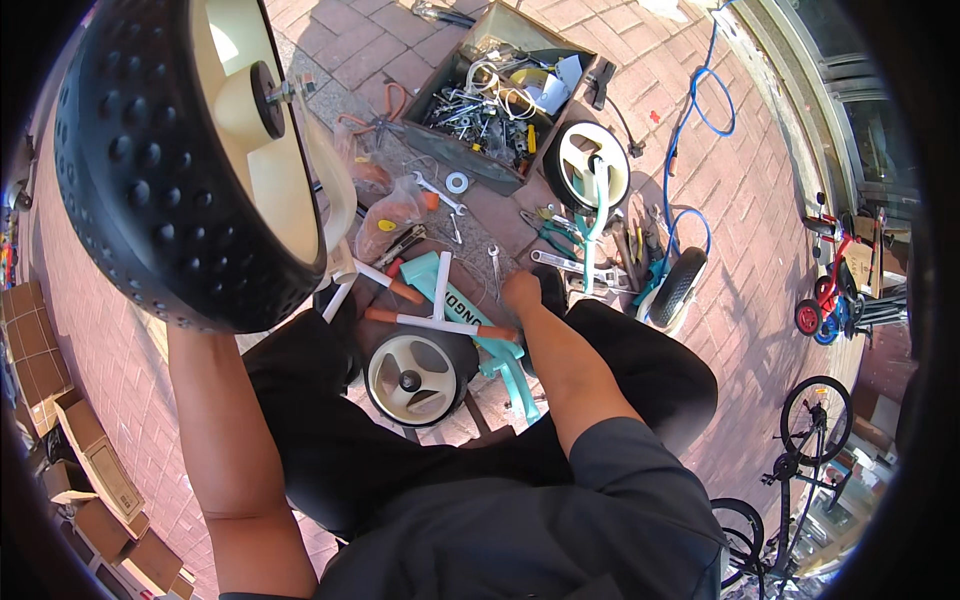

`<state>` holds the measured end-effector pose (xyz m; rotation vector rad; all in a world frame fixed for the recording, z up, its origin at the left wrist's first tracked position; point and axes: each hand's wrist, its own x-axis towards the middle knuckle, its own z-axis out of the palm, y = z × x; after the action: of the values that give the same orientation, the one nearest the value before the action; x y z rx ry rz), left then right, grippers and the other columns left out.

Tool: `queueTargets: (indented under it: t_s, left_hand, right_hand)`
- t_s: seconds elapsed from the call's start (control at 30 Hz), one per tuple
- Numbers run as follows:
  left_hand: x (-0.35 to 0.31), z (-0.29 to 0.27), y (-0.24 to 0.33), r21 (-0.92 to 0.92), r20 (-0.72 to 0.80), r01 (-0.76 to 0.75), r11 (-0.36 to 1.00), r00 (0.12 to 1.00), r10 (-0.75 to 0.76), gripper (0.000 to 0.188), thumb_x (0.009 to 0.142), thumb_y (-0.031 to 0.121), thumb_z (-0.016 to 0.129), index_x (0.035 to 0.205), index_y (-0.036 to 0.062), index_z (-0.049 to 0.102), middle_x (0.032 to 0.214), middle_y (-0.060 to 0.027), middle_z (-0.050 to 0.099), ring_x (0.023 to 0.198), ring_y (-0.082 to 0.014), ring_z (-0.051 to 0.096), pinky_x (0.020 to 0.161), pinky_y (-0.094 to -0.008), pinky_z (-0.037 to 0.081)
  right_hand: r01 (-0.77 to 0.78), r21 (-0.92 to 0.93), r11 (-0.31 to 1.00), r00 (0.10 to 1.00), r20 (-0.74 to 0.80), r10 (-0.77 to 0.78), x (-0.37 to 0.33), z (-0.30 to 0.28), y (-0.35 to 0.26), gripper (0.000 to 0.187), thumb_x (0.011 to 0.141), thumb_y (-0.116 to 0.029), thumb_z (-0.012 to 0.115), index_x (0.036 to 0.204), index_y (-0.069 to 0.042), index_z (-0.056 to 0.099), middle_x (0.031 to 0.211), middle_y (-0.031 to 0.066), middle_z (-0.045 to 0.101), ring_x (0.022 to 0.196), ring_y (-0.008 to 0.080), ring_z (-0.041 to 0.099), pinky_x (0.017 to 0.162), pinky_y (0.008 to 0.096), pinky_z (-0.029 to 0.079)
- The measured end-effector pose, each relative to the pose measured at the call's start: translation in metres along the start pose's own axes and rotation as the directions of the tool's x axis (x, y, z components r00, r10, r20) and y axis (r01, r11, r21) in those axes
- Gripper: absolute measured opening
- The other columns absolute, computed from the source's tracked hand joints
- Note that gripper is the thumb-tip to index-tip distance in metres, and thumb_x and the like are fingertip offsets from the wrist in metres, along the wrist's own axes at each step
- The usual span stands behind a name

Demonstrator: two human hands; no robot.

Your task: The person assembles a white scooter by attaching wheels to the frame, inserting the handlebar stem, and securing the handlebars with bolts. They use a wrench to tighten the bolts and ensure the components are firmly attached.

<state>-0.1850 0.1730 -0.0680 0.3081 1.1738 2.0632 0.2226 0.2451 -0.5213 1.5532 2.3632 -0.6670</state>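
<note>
A large wheel (160, 180) with a dimpled black tyre and cream rim is raised close at the upper left. My left forearm runs up behind it; the wheel hides my left hand, which holds it up. A threaded axle end with a nut (290, 90) sticks out of its hub. My right hand (520, 292) is low between my knees, fingers curled at the lower end of a combination wrench (494, 262). Under my arms lie a turquoise frame (510, 370), a white handlebar with orange grips (440, 322) and another cream wheel (411, 380).
A metal toolbox (470, 165) full of loose hardware sits ahead. Pliers (555, 232), an adjustable wrench (580, 268) and two more wheels, one on a turquoise fork (600, 200), lie right of centre. A blue hose (685, 120) crosses the paving. Cartons (100, 460) line the left; bicycles (790, 470) stand right.
</note>
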Motion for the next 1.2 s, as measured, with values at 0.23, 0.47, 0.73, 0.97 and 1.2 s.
queueTargets:
  t_s: [0.23, 0.47, 0.73, 0.97, 1.2]
  left_hand:
    - [-0.002, 0.013, -0.002, -0.103, -0.056, 0.096, 0.99, 0.993, -0.102, 0.032, 0.097, 0.037, 0.062, 0.112, 0.0093, 0.065, 0.087, -0.01, 0.073, 0.063, -0.0226, 0.068, 0.048, -0.0302, 0.052]
    - [0.001, 0.007, -0.005, -0.167, -0.018, 0.072, 0.983, 0.997, -0.077, 0.031, 0.098, 0.034, 0.061, 0.114, 0.0081, 0.065, 0.091, -0.0096, 0.074, 0.067, -0.0211, 0.068, 0.053, -0.0294, 0.053]
    - [-0.009, -0.018, -0.023, -0.248, 0.083, -0.022, 0.968, 0.996, 0.044, 0.027, 0.1, 0.022, 0.059, 0.119, 0.003, 0.065, 0.101, -0.0117, 0.073, 0.082, -0.0218, 0.07, 0.069, -0.0301, 0.054]
    - [-0.04, -0.024, -0.028, 0.157, 0.188, -0.238, 0.958, 0.96, 0.207, 0.029, 0.102, 0.013, 0.058, 0.128, -0.0003, 0.063, 0.113, -0.007, 0.071, 0.094, -0.0131, 0.068, 0.08, -0.0251, 0.056]
    - [-0.051, -0.027, -0.032, 0.394, 0.36, -0.538, 0.745, 0.837, 0.413, 0.024, 0.088, 0.014, 0.072, 0.108, 0.0015, 0.071, 0.093, -0.0083, 0.074, 0.081, -0.0174, 0.069, 0.074, -0.0331, 0.054]
  right_hand:
    - [-0.369, 0.223, 0.902, 0.926, 0.006, 0.377, -0.004, -0.009, -0.052, 0.028, 0.088, -0.019, 0.061, 0.109, 0.0, 0.064, 0.105, 0.0294, 0.071, 0.101, 0.0462, 0.069, 0.088, 0.0545, 0.056]
    - [-0.15, 0.304, 0.941, 0.988, 0.022, 0.151, 0.007, -0.049, -0.066, 0.033, 0.089, -0.023, 0.055, 0.11, 0.001, 0.063, 0.106, 0.0286, 0.071, 0.1, 0.0471, 0.068, 0.088, 0.0553, 0.053]
    - [0.202, 0.826, 0.526, 0.967, -0.254, 0.028, 0.022, -0.242, -0.166, 0.013, 0.093, -0.012, 0.057, 0.095, -0.002, 0.065, 0.073, 0.0138, 0.065, 0.067, 0.0245, 0.065, 0.062, 0.038, 0.049]
    - [0.719, 0.437, 0.54, 0.684, -0.582, -0.439, -0.114, -0.395, -0.225, 0.019, 0.097, -0.006, 0.062, 0.115, -0.002, 0.066, 0.087, 0.0152, 0.068, 0.073, 0.0204, 0.067, 0.07, 0.0315, 0.054]
    - [0.786, 0.279, 0.551, 0.562, -0.695, -0.449, -0.172, -0.378, -0.25, 0.029, 0.099, -0.007, 0.063, 0.127, -0.001, 0.065, 0.105, 0.0137, 0.07, 0.088, 0.0195, 0.067, 0.082, 0.0282, 0.053]
